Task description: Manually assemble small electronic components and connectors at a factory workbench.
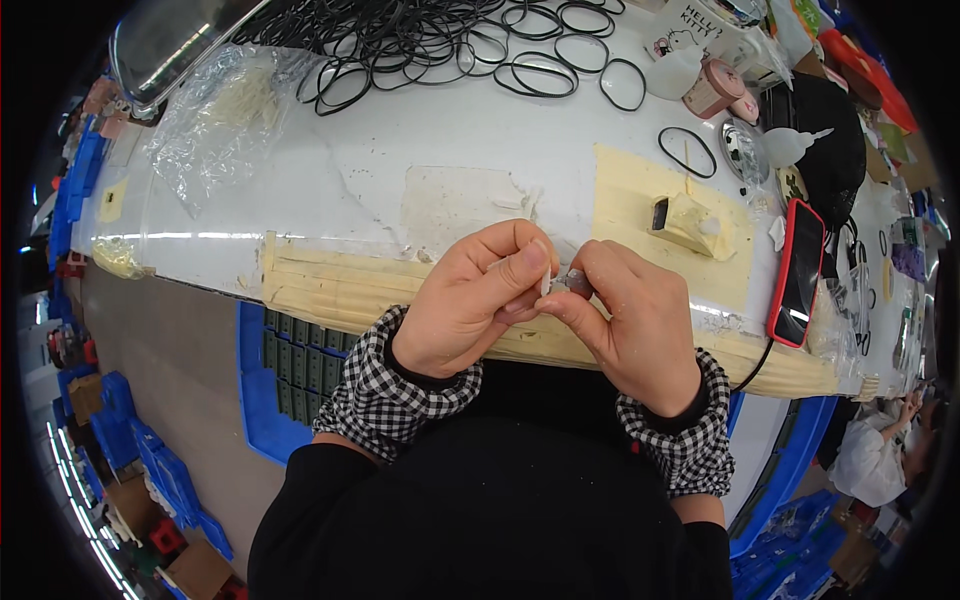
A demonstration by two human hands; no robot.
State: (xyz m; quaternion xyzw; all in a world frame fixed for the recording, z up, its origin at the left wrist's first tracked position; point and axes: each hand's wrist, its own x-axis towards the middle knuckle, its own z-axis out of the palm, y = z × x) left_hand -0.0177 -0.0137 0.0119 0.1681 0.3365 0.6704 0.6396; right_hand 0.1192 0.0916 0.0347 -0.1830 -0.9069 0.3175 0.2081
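Observation:
Close together above the table's front edge, both my hands have their fingertips pinched. My left hand (468, 302) is closed, thumb against curled fingers, at a thin whitish bit (546, 281) too small to name. My right hand (642, 312) pinches a small greyish piece (575, 282) between thumb and forefinger; its far side is hidden by the fingers. Whether the two bits are joined cannot be seen. Beyond the right hand, a tape-wrapped block (692, 226) with a dark end sits on a yellow taped patch (622, 190).
Black rubber bands (430, 45) are heaped at the back, beside a clear plastic bag (215, 120). A red-cased phone (797, 275) with a cable lies right. Below the table, a blue crate (255, 400) holds dark green parts. Another person (872, 460) is at far right.

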